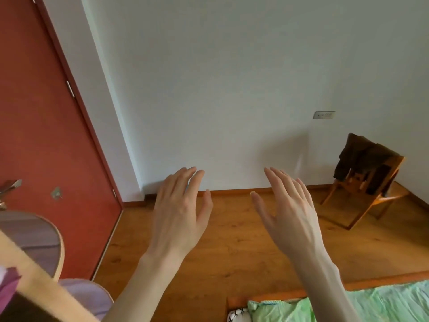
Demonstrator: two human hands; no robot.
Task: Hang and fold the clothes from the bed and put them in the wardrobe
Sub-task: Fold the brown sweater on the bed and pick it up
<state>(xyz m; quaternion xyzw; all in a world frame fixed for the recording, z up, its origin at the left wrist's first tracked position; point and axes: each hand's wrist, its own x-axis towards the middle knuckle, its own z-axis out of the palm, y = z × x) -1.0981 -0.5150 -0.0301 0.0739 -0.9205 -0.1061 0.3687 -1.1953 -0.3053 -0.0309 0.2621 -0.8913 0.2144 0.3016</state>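
My left hand (181,210) and my right hand (290,205) are raised side by side in front of me over the wooden floor, fingers straight and spread, holding nothing. At the lower right lies the bed (383,300) with a crumpled green sheet in a wooden frame. A small black-and-white patterned cloth (238,314) peeks out at the bed's near corner. A dark brown garment (362,159) hangs over a wooden chair (371,198) in the far right corner. No wardrobe is in view.
A red door (46,135) with a handle fills the left side. Round wooden-rimmed stools or tables with purple tops (34,240) stand at the lower left beside a pale wooden edge. A white wall with a socket plate (323,115) faces me.
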